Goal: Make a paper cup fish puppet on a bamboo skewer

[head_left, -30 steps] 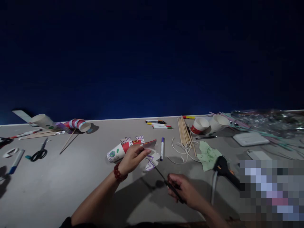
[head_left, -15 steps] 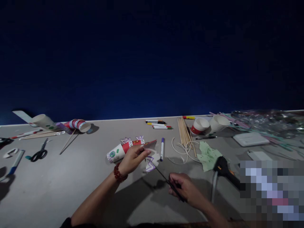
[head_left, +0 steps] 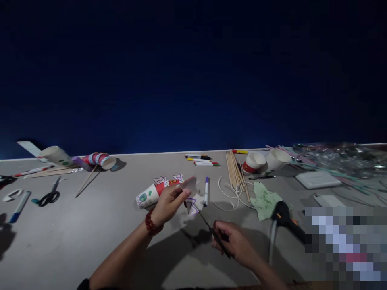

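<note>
My left hand point(head_left: 169, 203), a red bead bracelet at its wrist, pinches a white paper piece point(head_left: 196, 202) with zigzag purple lines. Scissors point(head_left: 217, 237) with dark handles are in my closed right hand point(head_left: 231, 241); their blades reach up and left to the edge of the paper. Whether the blades are parted is too small to tell. Behind my left hand lies a decorated paper cup point(head_left: 148, 195) with a red band, green spots and purple zigzags, partly hidden by the hand. A purple-capped marker point(head_left: 206, 191) lies just right of the paper.
Wooden sticks point(head_left: 234, 169), curled white strips point(head_left: 231, 199) and crumpled green paper point(head_left: 264, 199) lie to the right, beside a black glue gun point(head_left: 286, 217). Paper cups point(head_left: 278, 160) stand behind. Leftward are another pair of scissors point(head_left: 50, 195) and a red cup figure point(head_left: 98, 159) on a stick.
The paper has turned slightly in my left hand, its purple-lined part shifting a little right and up. My right hand with the scissors has moved slightly left.
</note>
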Demonstrator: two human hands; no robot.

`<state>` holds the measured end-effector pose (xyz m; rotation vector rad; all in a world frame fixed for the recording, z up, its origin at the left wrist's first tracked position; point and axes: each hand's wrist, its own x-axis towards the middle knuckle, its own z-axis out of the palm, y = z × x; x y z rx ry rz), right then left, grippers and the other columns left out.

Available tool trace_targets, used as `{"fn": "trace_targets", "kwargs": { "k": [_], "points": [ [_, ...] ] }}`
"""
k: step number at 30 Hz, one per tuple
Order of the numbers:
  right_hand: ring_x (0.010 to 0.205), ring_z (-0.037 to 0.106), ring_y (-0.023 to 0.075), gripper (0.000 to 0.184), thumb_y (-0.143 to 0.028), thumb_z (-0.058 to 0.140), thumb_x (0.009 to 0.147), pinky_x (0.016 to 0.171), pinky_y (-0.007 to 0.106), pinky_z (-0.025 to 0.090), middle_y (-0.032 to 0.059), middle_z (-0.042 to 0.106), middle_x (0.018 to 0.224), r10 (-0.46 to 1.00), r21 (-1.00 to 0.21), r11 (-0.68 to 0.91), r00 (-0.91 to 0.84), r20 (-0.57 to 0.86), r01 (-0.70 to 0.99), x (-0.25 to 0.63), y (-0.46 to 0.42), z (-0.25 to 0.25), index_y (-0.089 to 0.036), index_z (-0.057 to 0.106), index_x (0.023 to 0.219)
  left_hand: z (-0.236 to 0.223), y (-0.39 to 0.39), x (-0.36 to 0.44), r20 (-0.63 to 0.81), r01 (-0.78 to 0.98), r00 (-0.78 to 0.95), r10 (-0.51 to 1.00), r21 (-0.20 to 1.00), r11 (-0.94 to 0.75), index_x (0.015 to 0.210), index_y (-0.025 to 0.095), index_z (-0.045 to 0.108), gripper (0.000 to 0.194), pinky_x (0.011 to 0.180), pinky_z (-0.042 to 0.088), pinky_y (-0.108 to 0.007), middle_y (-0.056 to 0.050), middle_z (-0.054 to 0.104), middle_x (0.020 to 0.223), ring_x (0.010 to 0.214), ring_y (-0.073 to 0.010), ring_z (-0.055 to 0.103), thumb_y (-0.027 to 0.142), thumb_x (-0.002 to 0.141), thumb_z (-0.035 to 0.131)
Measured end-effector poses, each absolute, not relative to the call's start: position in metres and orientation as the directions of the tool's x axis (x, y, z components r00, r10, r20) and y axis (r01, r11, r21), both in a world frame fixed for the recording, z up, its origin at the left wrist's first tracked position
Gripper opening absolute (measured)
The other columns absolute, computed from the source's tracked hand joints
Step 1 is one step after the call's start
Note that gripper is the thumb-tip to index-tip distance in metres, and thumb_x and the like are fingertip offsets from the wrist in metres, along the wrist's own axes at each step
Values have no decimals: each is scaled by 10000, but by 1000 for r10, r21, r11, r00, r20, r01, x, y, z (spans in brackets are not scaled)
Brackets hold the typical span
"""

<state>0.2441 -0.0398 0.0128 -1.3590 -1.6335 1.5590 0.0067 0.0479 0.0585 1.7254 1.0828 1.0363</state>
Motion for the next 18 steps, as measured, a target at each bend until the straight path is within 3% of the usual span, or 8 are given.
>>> {"fn": "trace_targets", "kwargs": {
  "k": [5,10,18],
  "points": [
    [495,427,89,525,-645,727,700,474,210,376,-65,466,583,887,-950,-251,-351,-302,184,241,-40,13,-219,425,657,55,42,13,180,209,164,970,954,-213,564,175,561,511,558,386,-231,7,560,547,555,-122,498,566,893,572],
    [458,412,79,592,-749,705,675,488,220,343,-72,483,525,908,-967,-252,-337,-248,31,236,-41,17,-211,461,725,65,28,26,110,53,215,970,991,-124,628,166,631,512,609,491,-269,-35,660,606,581,-162,606,603,886,559],
    [450,413,87,646,-816,657,663,488,234,323,-48,496,532,910,-971,-233,-364,-199,-49,230,-43,14,-204,474,752,59,16,37,196,46,151,969,978,-205,720,169,648,414,635,506,-269,-28,669,611,614,-169,638,514,927,550]
  ]
}}
